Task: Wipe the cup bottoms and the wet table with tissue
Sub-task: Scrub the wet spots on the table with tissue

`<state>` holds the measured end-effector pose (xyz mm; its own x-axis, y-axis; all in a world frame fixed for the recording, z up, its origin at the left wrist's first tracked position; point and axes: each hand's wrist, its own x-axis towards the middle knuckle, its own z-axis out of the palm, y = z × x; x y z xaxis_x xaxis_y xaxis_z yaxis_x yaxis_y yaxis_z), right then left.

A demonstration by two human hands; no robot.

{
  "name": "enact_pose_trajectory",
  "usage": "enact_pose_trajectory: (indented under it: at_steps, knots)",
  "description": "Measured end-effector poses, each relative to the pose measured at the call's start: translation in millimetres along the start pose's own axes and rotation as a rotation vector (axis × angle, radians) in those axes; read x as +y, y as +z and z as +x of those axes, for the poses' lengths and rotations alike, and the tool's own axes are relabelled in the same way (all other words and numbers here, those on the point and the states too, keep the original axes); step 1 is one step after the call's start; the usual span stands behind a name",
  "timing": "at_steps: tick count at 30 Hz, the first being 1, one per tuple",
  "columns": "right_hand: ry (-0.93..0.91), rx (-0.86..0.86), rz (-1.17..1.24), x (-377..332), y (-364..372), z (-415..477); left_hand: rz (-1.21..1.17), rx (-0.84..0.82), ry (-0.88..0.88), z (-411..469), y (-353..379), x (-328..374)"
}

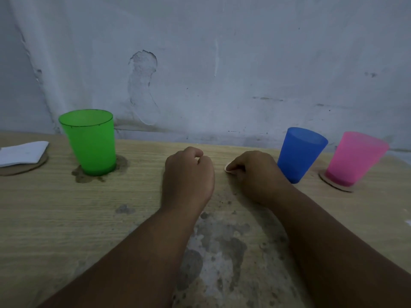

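Observation:
A green cup (pixel 90 143) stands upright at the left on a dark wet patch (pixel 81 175) of the wooden table (pixel 55 214). A blue cup (pixel 299 153) stands at the right, and a pink cup (pixel 353 158) beyond it sits on a cardboard coaster (pixel 333 185). A folded white tissue (pixel 22 153) lies at the far left on another cardboard disc (pixel 24 168). My left hand (pixel 188 176) rests on the table mid-way, fingers curled, holding nothing I can see. My right hand (pixel 253 174) pinches a small pale round piece (pixel 228 168) against the table, just left of the blue cup.
A stained, patchy area (pixel 218 247) spreads over the table between my forearms toward the near edge. A small dark spot (pixel 124 209) lies left of my left forearm. The scuffed grey wall (pixel 222 74) runs right behind the cups.

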<state>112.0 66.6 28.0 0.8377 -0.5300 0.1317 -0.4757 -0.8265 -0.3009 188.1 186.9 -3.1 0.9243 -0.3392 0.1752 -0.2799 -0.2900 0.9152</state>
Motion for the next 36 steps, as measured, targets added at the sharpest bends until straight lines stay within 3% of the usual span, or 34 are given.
enact_pose_trajectory:
  at_steps: [4,8,13,16,19,23,27,30,36]
  knots:
    - [0.159,0.12,0.047,16.6,-1.4,0.3,-0.007,-0.007,-0.008,-0.6,-0.3,-0.9]
    - [0.259,0.004,-0.009,4.9,1.2,16.4,-0.001,0.002,-0.002,-1.1,0.2,0.5]
    - [0.06,-0.013,-0.083,-13.9,11.6,18.9,0.004,0.004,-0.005,-0.1,0.9,-0.6]
    - [0.006,-0.026,-0.008,-4.8,5.8,9.8,-0.013,0.007,-0.012,-0.1,0.3,-0.5]
    - [0.115,0.11,0.105,10.5,0.7,11.0,-0.021,0.007,-0.016,-0.1,0.3,0.0]
    - [0.282,-0.074,0.031,8.1,-1.5,25.1,-0.016,0.005,-0.015,-1.7,-0.6,0.8]
    - [0.169,0.038,0.029,0.6,7.3,24.1,-0.016,0.004,-0.018,-1.4,-0.3,1.5]
    - [0.08,-0.029,-0.029,-2.6,10.2,23.5,-0.021,0.004,-0.026,-2.2,-0.3,1.3]
    - [-0.124,0.044,0.026,3.9,8.9,4.7,-0.044,-0.002,-0.032,-1.1,0.0,-0.2]
